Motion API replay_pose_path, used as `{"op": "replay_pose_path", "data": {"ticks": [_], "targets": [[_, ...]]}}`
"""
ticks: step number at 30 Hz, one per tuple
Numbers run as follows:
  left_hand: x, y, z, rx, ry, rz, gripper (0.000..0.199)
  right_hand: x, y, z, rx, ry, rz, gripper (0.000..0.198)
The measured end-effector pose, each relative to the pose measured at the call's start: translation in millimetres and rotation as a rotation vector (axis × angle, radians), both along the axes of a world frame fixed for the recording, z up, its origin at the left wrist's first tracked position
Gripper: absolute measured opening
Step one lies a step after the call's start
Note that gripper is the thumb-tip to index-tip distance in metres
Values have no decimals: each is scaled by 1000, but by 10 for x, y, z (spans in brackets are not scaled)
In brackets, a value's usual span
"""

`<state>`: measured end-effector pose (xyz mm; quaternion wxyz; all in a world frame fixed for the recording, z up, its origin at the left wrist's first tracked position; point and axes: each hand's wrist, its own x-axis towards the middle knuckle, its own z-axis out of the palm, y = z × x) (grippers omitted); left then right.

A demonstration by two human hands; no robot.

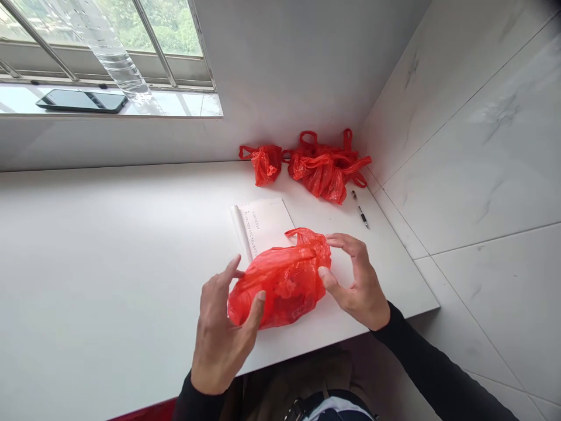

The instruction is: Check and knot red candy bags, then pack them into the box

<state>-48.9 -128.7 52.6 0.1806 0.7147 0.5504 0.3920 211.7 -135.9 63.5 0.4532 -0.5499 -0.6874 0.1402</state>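
Observation:
A red plastic bag (284,283) with something bulky inside lies near the front edge of the white table; its contents cannot be made out. At the bag's left end is my left hand (223,327), thumb and fingers spread around it. My right hand (357,283) is curved at the bag's right side, with thumb and index finger apart and close to the gathered plastic. Neither hand is closed on the bag. Behind the bag, and partly covered by it, lies an open notebook (267,222) with handwriting on its page.
Against the back wall sit a small red bag (266,164) and a larger cluster of red bags (326,169). A pen (360,209) lies by the table's right edge. On the windowsill are a phone (81,100) and a clear water bottle (118,61). A tiled wall (482,146) rises at right.

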Motion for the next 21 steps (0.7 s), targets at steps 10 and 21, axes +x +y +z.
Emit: {"op": "replay_pose_path", "data": {"ticks": [10,21], "targets": [[-7,-23,-4,120,-5,221,9,-102,252,-58,-241,-692,355,53],[234,-600,298,-203,-201,310,49,-203,-181,237,-27,-534,537,28]]}}
